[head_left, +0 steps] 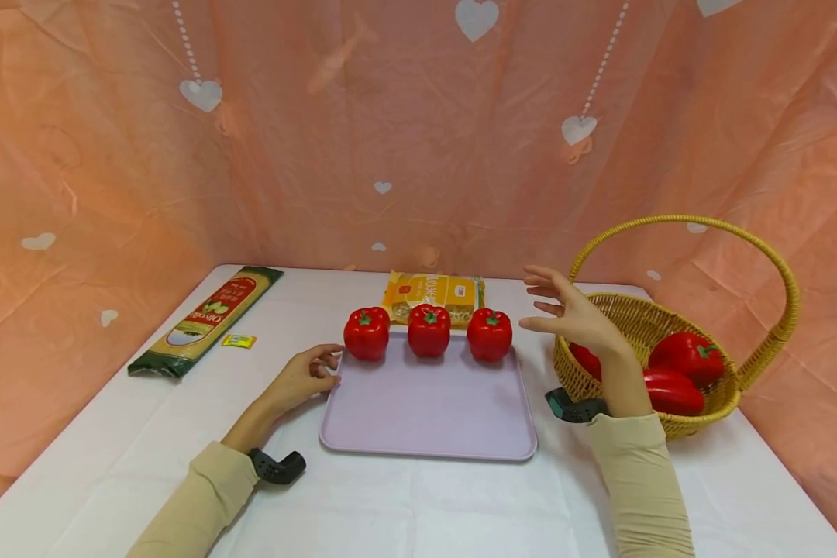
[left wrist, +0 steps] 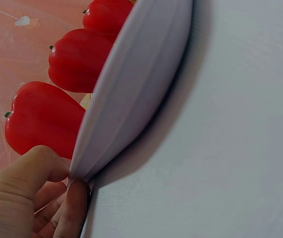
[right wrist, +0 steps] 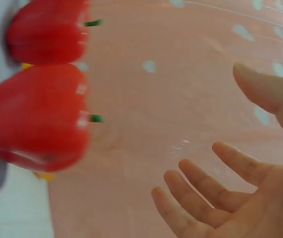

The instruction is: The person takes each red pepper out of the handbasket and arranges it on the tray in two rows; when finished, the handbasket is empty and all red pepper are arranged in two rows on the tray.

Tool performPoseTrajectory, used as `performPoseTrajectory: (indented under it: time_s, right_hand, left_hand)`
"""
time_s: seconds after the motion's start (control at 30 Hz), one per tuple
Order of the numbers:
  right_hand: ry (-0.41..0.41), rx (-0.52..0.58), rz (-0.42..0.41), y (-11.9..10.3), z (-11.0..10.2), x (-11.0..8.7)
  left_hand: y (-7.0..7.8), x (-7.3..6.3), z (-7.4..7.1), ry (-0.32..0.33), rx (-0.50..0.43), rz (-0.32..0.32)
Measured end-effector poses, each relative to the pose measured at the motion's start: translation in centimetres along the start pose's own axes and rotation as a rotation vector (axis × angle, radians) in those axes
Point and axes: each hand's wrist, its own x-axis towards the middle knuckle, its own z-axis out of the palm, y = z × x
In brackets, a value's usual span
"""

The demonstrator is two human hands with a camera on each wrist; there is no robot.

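Three red bell peppers stand in a row along the far side of a pale lilac tray [head_left: 425,411]: a left one [head_left: 366,335], a middle one [head_left: 428,332] and a right one [head_left: 490,335]. At the tray's left edge, my left hand [head_left: 305,378] pinches the rim between thumb and fingers, as the left wrist view shows close up. My right hand [head_left: 570,314] is raised in the air between the right pepper and the wicker basket [head_left: 714,411], fingers spread and holding nothing. In the right wrist view its palm and fingers [right wrist: 220,193] are bare.
More red peppers [head_left: 687,360] lie in the basket, whose tall handle [head_left: 791,294] arches up at the right. Behind the tray lies a yellow food packet [head_left: 435,291]. A long green and red packet [head_left: 209,322] and a small yellow sachet [head_left: 239,341] lie at the left.
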Motion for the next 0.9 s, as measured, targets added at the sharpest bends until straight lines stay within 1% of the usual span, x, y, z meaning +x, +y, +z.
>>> performPoseTrajectory:
  time_s: [0.07,0.3,0.47,0.53,0.67,0.77,0.9]
  right_hand:
    - [0.017,0.003,-0.023,-0.4,-0.7,-0.6]
    - [0.063,0.067,-0.135,-1.1,-3.2,-2.6]
    - [0.047,0.019,-0.188,-0.9,-5.5,-3.4]
    - [0.033,-0.016,-0.186,-0.6,-6.5,-3.6]
    - [-0.005,-0.077,-0.128,0.2,-8.4,-4.1]
    - [-0.055,-0.074,-0.082,1.1,-9.4,-4.3]
    - [-0.147,-0.063,-0.050,2.6,-10.4,-4.3]
  left_hand:
    - [-0.1,0.0,0.0,-0.002,-0.003,0.001]
    - [-0.1,0.1,0.1,-0.011,-0.010,-0.008]
    - [0.0,0.0,-0.1,-0.002,0.002,-0.010]
    - [0.0,0.0,-0.1,-0.002,0.000,-0.013]
    - [0.1,0.0,0.0,0.000,-0.003,-0.017]
    - [0.2,0.0,0.1,0.000,-0.003,-0.017]
    - [0.3,-0.1,0.1,0.001,-0.009,-0.024]
